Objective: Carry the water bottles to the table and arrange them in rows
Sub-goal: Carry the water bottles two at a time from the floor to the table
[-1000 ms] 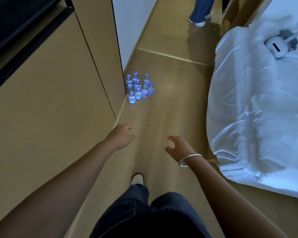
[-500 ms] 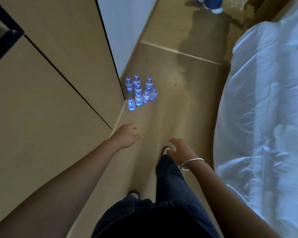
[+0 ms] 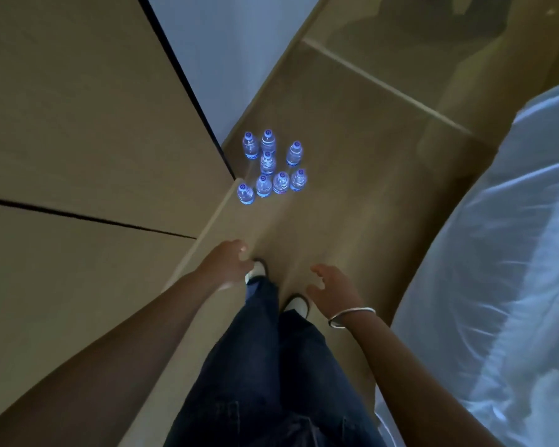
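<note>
On the floor by the cabinet corner (image 3: 229, 175), eight upright water bottles (image 3: 268, 162) cluster, contents unclear. Left hand (image 3: 226, 264) and right hand (image 3: 331, 290) hover short of them, fingers loose, holding nothing; bed (image 3: 497, 253) crowds the right.

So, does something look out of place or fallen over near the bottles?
Nothing is spilled or fallen. The eight water bottles all stand upright, but on the floor beside the wooden wall, in a loose cluster rather than rows.
</note>
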A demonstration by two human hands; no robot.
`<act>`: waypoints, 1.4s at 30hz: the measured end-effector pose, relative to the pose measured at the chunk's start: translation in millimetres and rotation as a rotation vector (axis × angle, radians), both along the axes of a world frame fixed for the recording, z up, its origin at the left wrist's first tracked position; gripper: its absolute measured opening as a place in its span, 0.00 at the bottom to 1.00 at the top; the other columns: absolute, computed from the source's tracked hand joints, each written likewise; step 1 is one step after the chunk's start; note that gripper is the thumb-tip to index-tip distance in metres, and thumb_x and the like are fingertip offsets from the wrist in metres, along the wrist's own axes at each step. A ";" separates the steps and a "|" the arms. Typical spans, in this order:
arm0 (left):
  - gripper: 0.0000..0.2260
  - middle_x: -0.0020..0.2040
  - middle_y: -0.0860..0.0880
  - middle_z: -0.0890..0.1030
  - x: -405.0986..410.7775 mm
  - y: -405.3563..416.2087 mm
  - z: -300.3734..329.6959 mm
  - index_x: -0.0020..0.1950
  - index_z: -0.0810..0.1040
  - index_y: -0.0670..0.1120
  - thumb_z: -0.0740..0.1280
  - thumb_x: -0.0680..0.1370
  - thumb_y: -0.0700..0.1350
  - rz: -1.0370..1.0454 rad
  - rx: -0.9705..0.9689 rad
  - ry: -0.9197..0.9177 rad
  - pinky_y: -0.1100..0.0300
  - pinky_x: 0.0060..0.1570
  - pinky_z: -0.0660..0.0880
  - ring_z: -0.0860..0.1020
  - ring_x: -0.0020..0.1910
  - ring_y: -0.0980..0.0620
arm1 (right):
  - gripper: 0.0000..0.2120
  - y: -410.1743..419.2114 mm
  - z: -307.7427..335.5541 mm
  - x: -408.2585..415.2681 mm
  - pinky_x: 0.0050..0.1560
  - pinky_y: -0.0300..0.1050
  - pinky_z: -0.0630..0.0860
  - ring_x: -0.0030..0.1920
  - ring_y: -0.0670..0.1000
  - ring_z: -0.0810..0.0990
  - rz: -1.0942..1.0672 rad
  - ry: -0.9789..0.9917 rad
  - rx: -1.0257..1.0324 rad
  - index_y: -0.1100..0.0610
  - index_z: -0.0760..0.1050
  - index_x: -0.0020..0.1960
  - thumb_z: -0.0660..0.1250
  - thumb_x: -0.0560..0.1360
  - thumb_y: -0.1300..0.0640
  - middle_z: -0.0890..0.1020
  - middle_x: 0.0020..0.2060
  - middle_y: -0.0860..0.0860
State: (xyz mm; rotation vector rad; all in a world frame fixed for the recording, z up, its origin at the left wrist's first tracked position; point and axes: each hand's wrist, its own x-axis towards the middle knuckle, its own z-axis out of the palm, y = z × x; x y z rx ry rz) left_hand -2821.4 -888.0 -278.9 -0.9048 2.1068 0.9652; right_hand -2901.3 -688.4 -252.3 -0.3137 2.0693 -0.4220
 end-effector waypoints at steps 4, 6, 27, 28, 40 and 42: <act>0.20 0.67 0.44 0.72 -37.9 -12.9 -39.6 0.67 0.70 0.43 0.64 0.76 0.47 0.025 0.050 -0.039 0.57 0.59 0.68 0.72 0.63 0.46 | 0.14 -22.2 -33.7 -30.9 0.54 0.47 0.72 0.55 0.58 0.76 -0.101 -0.080 0.058 0.65 0.72 0.60 0.61 0.75 0.61 0.77 0.56 0.60; 0.19 0.65 0.43 0.73 -58.9 -19.8 -60.5 0.66 0.70 0.42 0.64 0.76 0.46 0.013 0.078 -0.053 0.57 0.55 0.69 0.73 0.60 0.45 | 0.14 -34.9 -52.6 -44.7 0.51 0.46 0.72 0.54 0.58 0.77 -0.118 -0.100 0.073 0.65 0.72 0.60 0.62 0.75 0.62 0.77 0.56 0.60; 0.32 0.71 0.39 0.60 -206.6 -67.2 -393.5 0.73 0.55 0.38 0.67 0.74 0.44 0.121 -0.053 -0.021 0.49 0.61 0.68 0.66 0.66 0.40 | 0.26 -133.8 -403.5 -189.2 0.67 0.41 0.52 0.72 0.55 0.61 -0.028 -0.055 0.001 0.62 0.59 0.72 0.60 0.78 0.54 0.63 0.72 0.58; 0.32 0.70 0.39 0.60 -209.8 -69.6 -410.5 0.73 0.55 0.38 0.68 0.74 0.43 0.171 -0.092 0.023 0.49 0.59 0.69 0.67 0.65 0.40 | 0.28 -138.6 -421.2 -195.3 0.67 0.41 0.52 0.72 0.55 0.60 -0.068 -0.023 -0.012 0.61 0.57 0.73 0.61 0.77 0.54 0.62 0.72 0.58; 0.39 0.58 0.53 0.73 -226.0 -100.5 -519.8 0.72 0.61 0.49 0.77 0.66 0.49 0.676 -0.096 0.300 0.63 0.51 0.67 0.72 0.53 0.55 | 0.36 -186.0 -527.0 -233.6 0.59 0.35 0.63 0.65 0.53 0.70 -0.144 0.188 -0.256 0.55 0.59 0.72 0.71 0.69 0.54 0.71 0.64 0.55; 0.34 0.53 0.57 0.73 -227.4 -99.1 -521.2 0.69 0.66 0.48 0.77 0.67 0.50 0.682 -0.109 0.331 0.71 0.48 0.66 0.71 0.51 0.57 | 0.37 -193.7 -530.3 -232.8 0.63 0.44 0.68 0.66 0.54 0.69 -0.127 0.204 -0.217 0.52 0.59 0.72 0.71 0.68 0.49 0.71 0.65 0.55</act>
